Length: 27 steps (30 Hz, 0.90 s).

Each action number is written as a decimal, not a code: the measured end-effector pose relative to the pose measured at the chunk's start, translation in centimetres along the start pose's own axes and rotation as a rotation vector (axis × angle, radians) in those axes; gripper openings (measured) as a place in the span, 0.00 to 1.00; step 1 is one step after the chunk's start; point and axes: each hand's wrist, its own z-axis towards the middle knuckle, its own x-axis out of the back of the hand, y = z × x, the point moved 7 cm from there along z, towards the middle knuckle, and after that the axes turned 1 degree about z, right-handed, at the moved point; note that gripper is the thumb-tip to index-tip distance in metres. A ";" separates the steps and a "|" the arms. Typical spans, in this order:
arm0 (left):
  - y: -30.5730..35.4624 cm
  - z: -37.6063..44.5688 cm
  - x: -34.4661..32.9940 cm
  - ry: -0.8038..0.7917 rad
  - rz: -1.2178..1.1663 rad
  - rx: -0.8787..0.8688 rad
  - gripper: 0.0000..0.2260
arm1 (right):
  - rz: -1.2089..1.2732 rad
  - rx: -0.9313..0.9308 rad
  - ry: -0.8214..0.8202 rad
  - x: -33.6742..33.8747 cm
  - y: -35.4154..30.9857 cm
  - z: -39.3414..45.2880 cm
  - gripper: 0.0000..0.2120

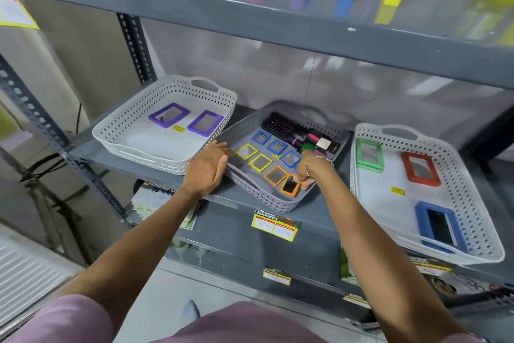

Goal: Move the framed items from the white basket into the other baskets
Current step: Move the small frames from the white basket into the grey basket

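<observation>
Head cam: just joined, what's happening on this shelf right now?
A person is sorting small framed mirrors among three baskets on a grey shelf. The right hand grips an orange-framed mirror, tilted up at the near end of the grey middle basket, while the left hand steadies that basket's left rim. The left white basket holds two purple frames; the right white basket holds green, red and blue ones.
</observation>
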 end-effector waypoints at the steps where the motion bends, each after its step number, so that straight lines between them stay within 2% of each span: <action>1: -0.1 -0.1 0.0 0.011 -0.005 0.006 0.26 | -0.046 -0.006 0.007 -0.1 -0.1 0.1 0.20; 7: 0.0 -0.1 0.0 0.021 0.003 0.007 0.25 | -0.194 0.007 0.108 0.3 0.0 0.6 0.13; 15: 0.0 -0.1 0.0 0.002 0.033 0.018 0.26 | -0.379 0.016 0.162 0.8 -0.3 0.0 0.13; 20: -0.4 -0.2 -0.3 -0.010 0.059 -0.004 0.22 | -0.401 -0.004 0.111 0.4 -0.1 0.1 0.13; 27: -0.4 -0.3 -0.2 -0.015 0.039 0.002 0.21 | -0.434 0.029 0.187 0.7 -0.4 -0.6 0.14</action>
